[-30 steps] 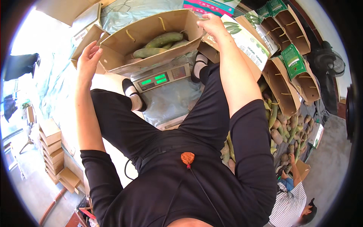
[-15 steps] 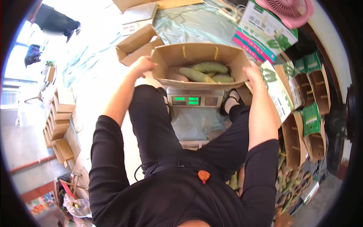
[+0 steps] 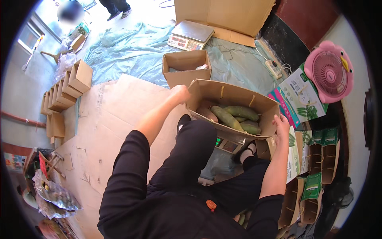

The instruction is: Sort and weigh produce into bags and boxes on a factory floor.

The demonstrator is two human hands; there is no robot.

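An open cardboard carton [image 3: 242, 134] with yellow cord handles [image 3: 221, 92] is held between my two hands. Inside lie several thick green, elongated vegetables [image 3: 225, 118] and a reddish-brown one [image 3: 207, 112] at the left end. My left hand [image 3: 181, 94] is closed on the carton's left end. At the opposite end my right hand [image 3: 281, 125] grips the edge, fingers outside. Below the carton is a digital scale [image 3: 227, 145] with a green-lit display, mostly hidden by the carton and my left knee; whether the carton touches it I cannot tell.
A smaller open box [image 3: 186, 63] and a second scale [image 3: 193, 34] stand beyond on blue plastic sheeting [image 3: 131, 49]. A pink fan [image 3: 331, 73], printed cartons [image 3: 300, 95] and a power strip [image 3: 273, 68] are at right. Empty boxes [image 3: 65, 89] line the left. A person's legs [image 3: 115, 6] show far off.
The view has swung, so the carton and my hands now appear farther right and lower. Both hands keep their hold on it. The lit display is now mostly covered.
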